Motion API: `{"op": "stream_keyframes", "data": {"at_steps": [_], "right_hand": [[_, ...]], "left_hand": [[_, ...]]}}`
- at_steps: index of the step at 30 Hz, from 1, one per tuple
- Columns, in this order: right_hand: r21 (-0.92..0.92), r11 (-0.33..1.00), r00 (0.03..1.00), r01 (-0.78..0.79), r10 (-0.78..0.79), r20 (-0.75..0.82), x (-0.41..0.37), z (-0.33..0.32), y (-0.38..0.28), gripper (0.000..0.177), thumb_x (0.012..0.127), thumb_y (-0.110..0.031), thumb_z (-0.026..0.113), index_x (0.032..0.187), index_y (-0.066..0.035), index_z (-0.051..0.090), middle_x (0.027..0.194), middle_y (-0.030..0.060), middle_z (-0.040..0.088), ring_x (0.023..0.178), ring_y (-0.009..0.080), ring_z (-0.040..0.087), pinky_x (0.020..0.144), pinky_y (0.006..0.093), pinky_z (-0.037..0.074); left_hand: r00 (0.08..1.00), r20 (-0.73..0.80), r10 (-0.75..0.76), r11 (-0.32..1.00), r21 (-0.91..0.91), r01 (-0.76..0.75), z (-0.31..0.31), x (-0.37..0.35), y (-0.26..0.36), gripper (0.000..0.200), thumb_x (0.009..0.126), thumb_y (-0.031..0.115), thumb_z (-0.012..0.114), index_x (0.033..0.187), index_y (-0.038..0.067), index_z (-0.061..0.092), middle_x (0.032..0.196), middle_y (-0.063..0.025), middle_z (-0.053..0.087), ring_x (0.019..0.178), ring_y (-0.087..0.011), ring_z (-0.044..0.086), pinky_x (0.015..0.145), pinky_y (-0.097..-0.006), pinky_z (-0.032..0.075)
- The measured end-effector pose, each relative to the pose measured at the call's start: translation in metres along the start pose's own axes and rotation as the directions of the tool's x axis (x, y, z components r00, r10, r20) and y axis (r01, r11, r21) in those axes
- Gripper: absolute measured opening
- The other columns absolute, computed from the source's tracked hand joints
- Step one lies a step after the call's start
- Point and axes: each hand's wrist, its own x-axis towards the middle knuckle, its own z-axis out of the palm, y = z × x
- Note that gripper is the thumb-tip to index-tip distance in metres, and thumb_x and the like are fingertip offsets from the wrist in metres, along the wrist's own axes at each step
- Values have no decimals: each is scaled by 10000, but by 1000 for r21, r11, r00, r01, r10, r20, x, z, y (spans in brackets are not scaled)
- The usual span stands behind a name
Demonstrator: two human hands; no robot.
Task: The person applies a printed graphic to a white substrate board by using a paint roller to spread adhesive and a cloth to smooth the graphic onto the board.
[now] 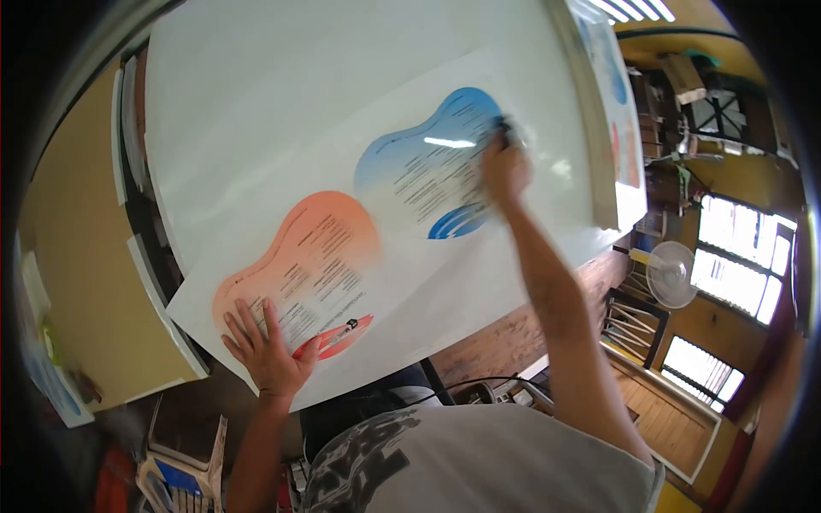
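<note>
A large white printed sheet (410, 291) lies across the table, bearing an orange guitar-like shape (329, 227) and a blue one (389, 158), both with dark lines of text. My left hand (275, 355) rests flat with fingers spread on the lower part of the orange shape, beside its red swoosh. My right hand (506, 171) is at the right edge of the blue shape, closed around a small dark object (503, 128) against the sheet. Motion blur and my fingers hide what kind of object it is.
A tan board (85, 239) with white edging stands at left. A raised pale strip (590, 111) runs along the table's right side, with another printed sheet (629, 128) beyond. Below are a plastic chair (184, 470) and a black cable (479, 379); a fan (671, 274) stands at right.
</note>
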Motion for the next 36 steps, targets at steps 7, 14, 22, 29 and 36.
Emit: {"op": "stream_keyframes", "data": {"at_steps": [7, 14, 22, 29, 36], "right_hand": [[208, 546, 521, 811, -837, 165, -144, 12, 36, 90, 691, -104, 662, 776, -132, 653, 764, 88, 675, 716, 320, 654, 717, 455, 518], [-172, 972, 983, 159, -172, -63, 32, 2, -1, 341, 968, -364, 546, 969, -62, 704, 884, 201, 723, 874, 403, 691, 829, 514, 519], [-111, 849, 847, 516, -487, 211, 92, 24, -35, 355, 947, -382, 582, 970, -62, 733, 890, 206, 726, 843, 420, 700, 831, 469, 550], [-254, 660, 642, 707, -750, -161, 43, 95, -83, 233, 933, -275, 532, 804, -102, 620, 788, 165, 665, 685, 302, 670, 499, 514, 478], [515, 543, 255, 663, -811, 527, -263, 13, -59, 254, 889, -273, 574, 1027, -96, 693, 995, 175, 707, 955, 335, 690, 869, 483, 514]], "left_hand": [[999, 32, 4, 1000, -3, -4, 1, -2, -1, 996, 832, 687, 572, 1558, 70, 281, 1609, -312, 143, 1452, -592, 95, 1090, -756, 98], [996, 91, -1, 999, 39, -3, 1, -6, -4, 999, 847, 707, 531, 1561, 62, 264, 1602, -334, 132, 1449, -602, 92, 1091, -760, 88], [999, 45, 5, 998, 60, -8, 10, -6, -6, 1001, 839, 740, 531, 1549, 75, 293, 1584, -360, 161, 1443, -606, 117, 1089, -759, 92], [1000, -7, 29, 996, 90, -28, 6, -3, -1, 1027, 830, 754, 528, 1565, 85, 268, 1603, -333, 144, 1453, -587, 117, 1091, -757, 88], [995, -86, 49, 993, 109, -39, 11, -9, 0, 1114, 798, 794, 539, 1556, 31, 250, 1611, -313, 142, 1469, -540, 144, 1087, -750, 126]]}}
